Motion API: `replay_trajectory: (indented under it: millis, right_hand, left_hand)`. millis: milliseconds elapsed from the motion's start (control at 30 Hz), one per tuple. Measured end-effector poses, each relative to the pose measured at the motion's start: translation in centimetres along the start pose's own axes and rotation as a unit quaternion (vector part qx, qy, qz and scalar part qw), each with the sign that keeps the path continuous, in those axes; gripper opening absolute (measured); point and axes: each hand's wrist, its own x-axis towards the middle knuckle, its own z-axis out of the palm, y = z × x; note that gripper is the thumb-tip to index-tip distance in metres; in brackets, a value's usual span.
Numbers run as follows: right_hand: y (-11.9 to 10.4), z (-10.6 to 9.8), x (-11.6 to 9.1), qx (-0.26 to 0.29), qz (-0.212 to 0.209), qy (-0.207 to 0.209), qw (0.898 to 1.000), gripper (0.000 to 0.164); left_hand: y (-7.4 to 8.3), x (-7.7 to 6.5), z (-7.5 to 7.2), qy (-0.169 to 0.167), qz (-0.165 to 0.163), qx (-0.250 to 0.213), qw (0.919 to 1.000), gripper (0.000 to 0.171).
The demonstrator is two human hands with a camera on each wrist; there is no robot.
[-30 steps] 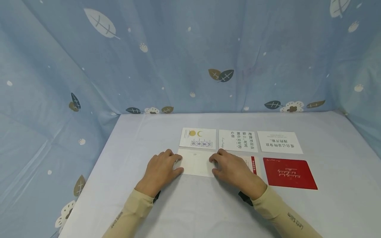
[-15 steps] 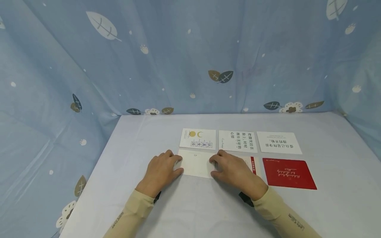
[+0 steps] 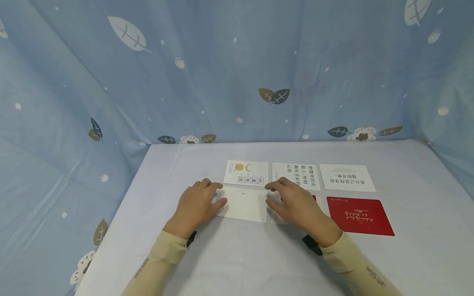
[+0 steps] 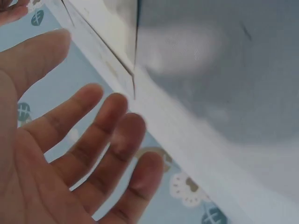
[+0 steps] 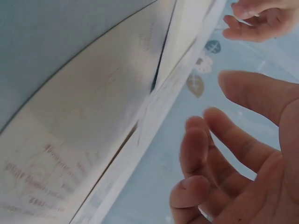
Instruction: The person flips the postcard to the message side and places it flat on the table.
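A blank-looking cream card (image 3: 244, 204) with a tiny mark lies flat in the front row, at its left end. By its left edge, my left hand (image 3: 198, 207) hovers with fingers parted and nothing between them; the left wrist view shows the palm and spread fingers (image 4: 128, 135). On the other side, my right hand (image 3: 298, 205) is held over a partly hidden white card with a red strip (image 3: 278, 218). Its fingers (image 5: 194, 144) are loosely bent and hold nothing in the right wrist view.
Behind lie a card with a yellow sun and moon (image 3: 246, 172), a white card with black characters (image 3: 296, 172) and another lettered white card (image 3: 348, 177). A red card (image 3: 360, 216) ends the front row. A blue patterned curtain (image 3: 222, 74) borders the white table (image 3: 240, 263).
Both hands have let go of the cream card's side edges and drawn apart, left hand leftward, right hand rightward. The card now lies flat with its left edge uncovered.
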Motion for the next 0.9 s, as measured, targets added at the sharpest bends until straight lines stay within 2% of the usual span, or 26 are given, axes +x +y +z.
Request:
replay_trajectory:
  millis: [233, 467, 667, 900]
  right_hand:
    - [0.9, -0.4, 0.4, 0.022, -0.035, 0.07, 0.997, 0.045]
    - [1.2, -0.3, 1.0, 0.028, -0.051, 0.096, 0.994, 0.054]
    - [1.7, -0.2, 1.7, 0.022, -0.047, 0.104, 0.993, 0.059]
    - [2.5, -0.2, 2.7, 0.031, -0.033, 0.084, 0.995, 0.065]
  left_hand:
    - [-1.2, 1.9, -0.1, 0.015, 0.027, -0.044, 0.9986, 0.048]
    - [-2.0, 4.1, 0.2, -0.002, 0.034, -0.091, 0.9953, 0.055]
    - [-2.7, 5.6, 0.7, -0.016, 0.037, -0.093, 0.9948, 0.06]
    - [-3.5, 7.4, 1.1, -0.047, 0.037, -0.084, 0.9947, 0.065]
